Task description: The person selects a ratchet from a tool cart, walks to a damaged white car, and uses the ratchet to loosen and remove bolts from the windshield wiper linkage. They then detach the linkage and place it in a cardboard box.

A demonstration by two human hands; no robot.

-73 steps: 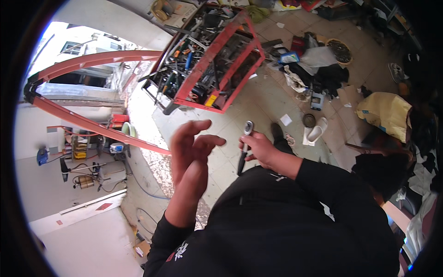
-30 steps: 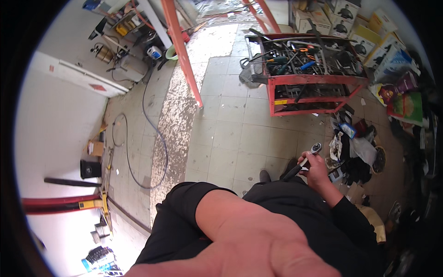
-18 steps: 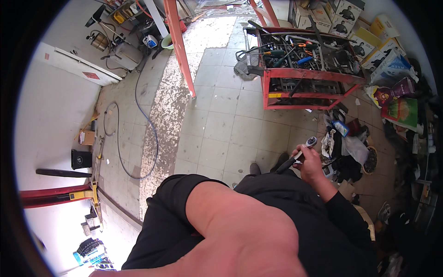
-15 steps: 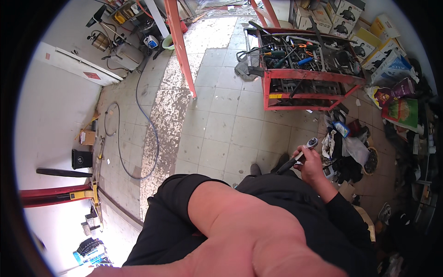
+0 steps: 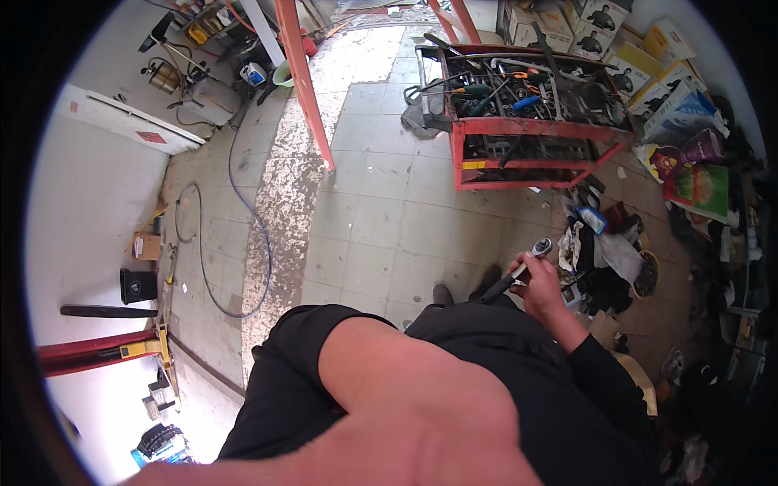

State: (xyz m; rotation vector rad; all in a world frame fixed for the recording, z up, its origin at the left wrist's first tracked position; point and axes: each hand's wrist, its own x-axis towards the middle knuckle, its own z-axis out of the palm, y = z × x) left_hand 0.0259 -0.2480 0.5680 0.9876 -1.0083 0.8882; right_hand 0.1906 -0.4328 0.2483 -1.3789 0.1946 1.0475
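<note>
My right hand (image 5: 543,290) is closed around a ratchet wrench (image 5: 498,289) in front of my body on the right. The tool's round metal head (image 5: 542,246) sticks out past the thumb, and its dark handle slants down to the left. My left hand (image 5: 421,433) is raised very near the camera and fills the bottom middle of the picture. Its fingers run out of view below, so what they hold or touch is hidden. Beneath it show my dark clothes and the tips of my shoes (image 5: 442,294).
A red tool cart (image 5: 535,128) full of hand tools stands ahead on the right. Bags, rags and boxes (image 5: 604,251) lie along the right side. An orange-red post (image 5: 303,89) rises ahead, left of the cart. A dark hose (image 5: 263,223) loops over the tiled floor at left.
The view has shifted slightly, so the cart and floor sit a little further left. My left hand has sunk lower in the picture. My right hand keeps its grip on the ratchet wrench.
</note>
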